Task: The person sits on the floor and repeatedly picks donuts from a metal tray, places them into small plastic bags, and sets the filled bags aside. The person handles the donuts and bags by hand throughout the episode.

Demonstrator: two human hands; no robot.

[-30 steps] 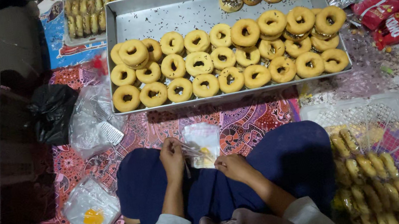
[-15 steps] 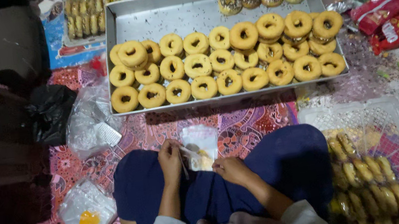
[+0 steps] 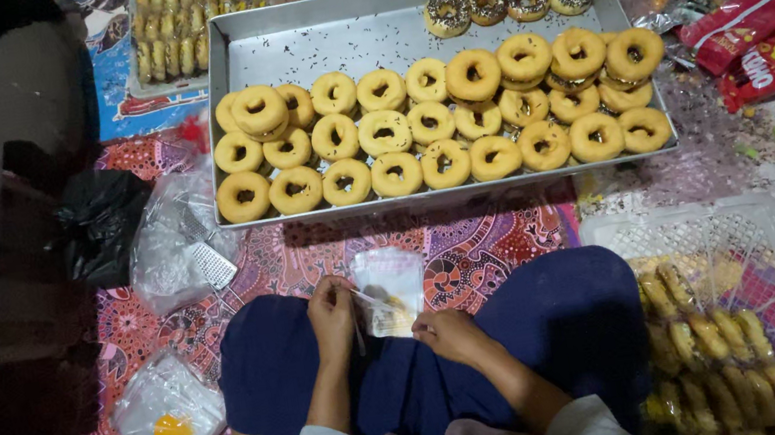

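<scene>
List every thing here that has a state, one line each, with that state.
Left hand: pinching the small clear bag's edge.
Right hand: at the bag's lower edge.
Small clear bag: held on the lap.
Big metal tray: partly filled with doughnuts.
Plain doughnuts: unglazed, in rows.
Sprinkled doughnuts: topped, far corner.

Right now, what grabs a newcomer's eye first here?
The big metal tray up top, filled with rows of plain doughnuts, four chocolate-sprinkled ones in its far corner. Below, left hand and right hand hold a small clear packet over the lap.
</scene>
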